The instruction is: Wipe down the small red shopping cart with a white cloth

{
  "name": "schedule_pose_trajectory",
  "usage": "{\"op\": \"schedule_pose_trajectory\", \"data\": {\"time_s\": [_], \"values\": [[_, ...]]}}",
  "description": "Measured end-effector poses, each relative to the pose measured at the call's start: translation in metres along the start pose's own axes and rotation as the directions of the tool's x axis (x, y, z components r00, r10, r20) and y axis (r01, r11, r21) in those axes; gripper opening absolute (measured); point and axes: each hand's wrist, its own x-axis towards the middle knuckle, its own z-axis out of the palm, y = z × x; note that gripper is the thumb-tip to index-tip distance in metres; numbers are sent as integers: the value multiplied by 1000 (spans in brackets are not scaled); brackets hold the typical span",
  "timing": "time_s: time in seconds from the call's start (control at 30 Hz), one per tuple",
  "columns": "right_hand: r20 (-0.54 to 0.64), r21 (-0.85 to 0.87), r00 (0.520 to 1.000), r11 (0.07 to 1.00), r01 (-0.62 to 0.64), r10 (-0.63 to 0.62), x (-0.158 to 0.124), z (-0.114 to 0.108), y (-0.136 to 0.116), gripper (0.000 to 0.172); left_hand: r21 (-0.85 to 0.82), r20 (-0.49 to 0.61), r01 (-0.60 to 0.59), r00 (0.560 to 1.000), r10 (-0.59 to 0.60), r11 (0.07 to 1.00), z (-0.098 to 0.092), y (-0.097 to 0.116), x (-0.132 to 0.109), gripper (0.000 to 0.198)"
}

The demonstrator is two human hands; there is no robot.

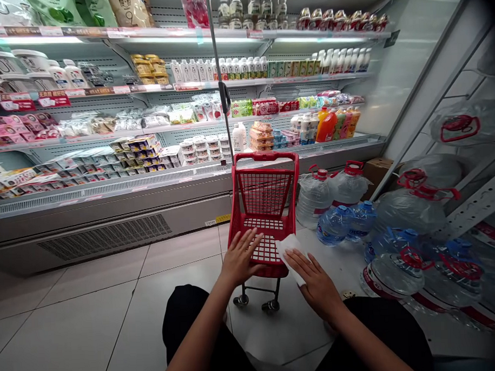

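Observation:
A small red plastic shopping cart (pixel 265 193) with grid sides stands on the floor in front of my knees. My left hand (pixel 242 256) is at the cart's near left, palm down with fingers spread, and holds nothing; whether it touches the cart I cannot tell. A white tissue or wipe (pixel 289 244) is in my right hand (pixel 313 280), by the cart's near right corner. The fingers of that hand lie long over the tissue, which sticks out past their tips and below the palm. Two dark wheels (pixel 270 305) show under the cart's near end.
Beyond the cart runs a lit refrigerated display (pixel 110 212) stocked with dairy tubs, bottles and drinks, with a glass door handle (pixel 224 97) in front. Large water jugs (pixel 392 275) and blue-capped bottles (pixel 334 226) crowd the floor at right, beside a metal rack (pixel 471 199). The floor (pixel 170 296) is tiled.

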Motion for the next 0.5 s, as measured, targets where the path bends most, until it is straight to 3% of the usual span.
{"op": "schedule_pose_trajectory", "data": {"time_s": [0.1, 0.17, 0.37, 0.5], "values": [[-51, -16, 994, 995, -95, 94, -3, 6, 1, 93, -4, 9, 11, 1000, -11, 1000, 0, -11, -3, 92], [-68, -23, 992, 994, -109, 107, 2, 11, -6, 91, -34, 7, 18, 1000, -17, 999, 3, -5, -1, 89], [-95, 16, 995, 1000, 1, 1, 32, 30, -42, 100, -102, -20, 55, 998, -58, 993, 15, 46, 14, 96], [-127, 44, 992, 999, 11, -5, 26, 30, -42, 102, -151, -35, 62, 997, -68, 987, 15, 68, 14, 106]]}}
